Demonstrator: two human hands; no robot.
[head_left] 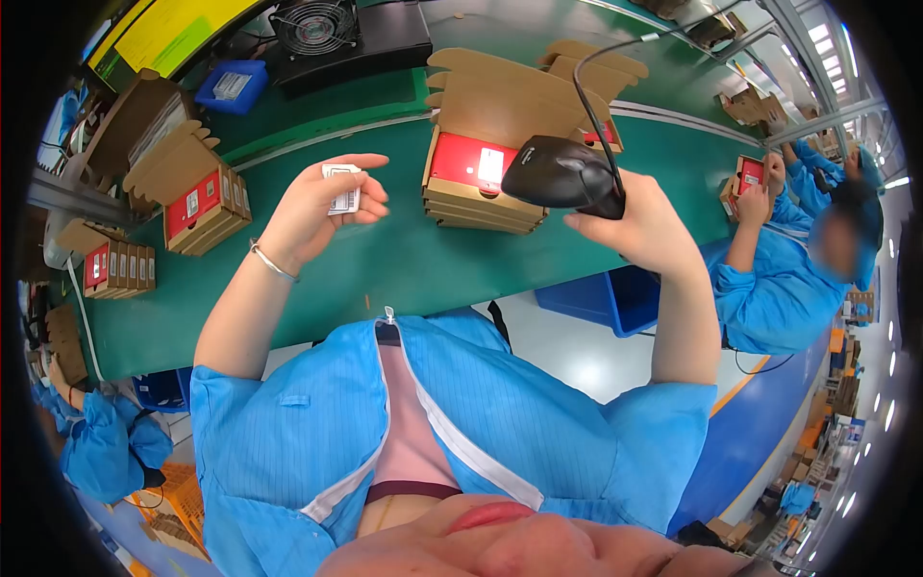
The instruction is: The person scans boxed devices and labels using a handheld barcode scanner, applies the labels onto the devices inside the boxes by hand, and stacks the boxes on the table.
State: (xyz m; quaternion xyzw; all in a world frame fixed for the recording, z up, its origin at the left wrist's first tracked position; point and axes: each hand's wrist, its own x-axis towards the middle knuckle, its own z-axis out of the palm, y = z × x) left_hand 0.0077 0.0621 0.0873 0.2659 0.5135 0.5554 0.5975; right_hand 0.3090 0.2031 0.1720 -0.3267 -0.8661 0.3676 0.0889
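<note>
My right hand (642, 226) grips a black barcode scanner (558, 173) by its handle; a cable runs up from it. The scanner's head covers the right edge of a stack of cardboard boxes (481, 207). The top box has its lid up, and a red package (450, 159) with a white label (491, 165) lies inside. To the left of that stack, my left hand (322, 202) is above the green table, its thumb pressing a small stack of white barcode labels (342, 190) against its fingers. The fingertips point toward the boxes without touching them.
More cardboard boxes with red packages (197, 207) stand at the left on the green table (375, 279). Behind are a blue tray (231, 87) and a fan (315, 27). A blue bin (586, 298) sits below the table edge. A co-worker (793, 279) handles a box at the right.
</note>
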